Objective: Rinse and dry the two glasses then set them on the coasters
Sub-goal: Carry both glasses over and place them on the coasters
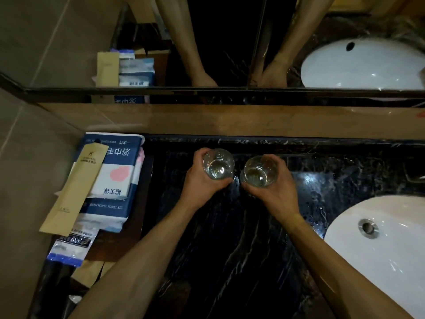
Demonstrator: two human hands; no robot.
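Side by side, left hand (202, 180) grip closed round left glass (218, 164) — right hand (276, 187) likewise, right glass (259, 171)

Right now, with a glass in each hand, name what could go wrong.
The left glass and right glass sit nearly rim to rim, so they could clink and chip. The countertop by the sink looks wet; a glass set down there could slide. No coasters are visible, so the left hand and right hand may end up searching.
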